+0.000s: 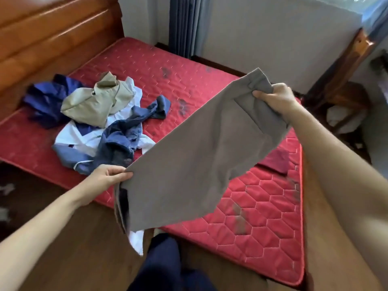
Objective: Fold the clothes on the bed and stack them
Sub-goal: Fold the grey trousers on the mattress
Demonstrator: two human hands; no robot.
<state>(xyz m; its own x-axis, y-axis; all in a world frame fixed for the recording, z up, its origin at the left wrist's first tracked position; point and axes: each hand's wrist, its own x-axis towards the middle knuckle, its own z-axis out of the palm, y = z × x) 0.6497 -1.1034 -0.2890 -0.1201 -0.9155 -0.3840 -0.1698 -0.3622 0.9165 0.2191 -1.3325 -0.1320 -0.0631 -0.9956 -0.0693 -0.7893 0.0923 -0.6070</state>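
While a heap of unfolded clothes (98,120) lies on the red mattress (262,206), the left hand (105,177) pinches one end of grey trousers (199,148) held above it; the right hand (275,97) grips the waistband.

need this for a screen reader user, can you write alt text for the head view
A person holds grey trousers stretched in the air over a red mattress, the left hand pinching the lower end and the right hand gripping the waistband. Behind them an unfolded pile of clothes in blue, white and beige lies on the mattress.
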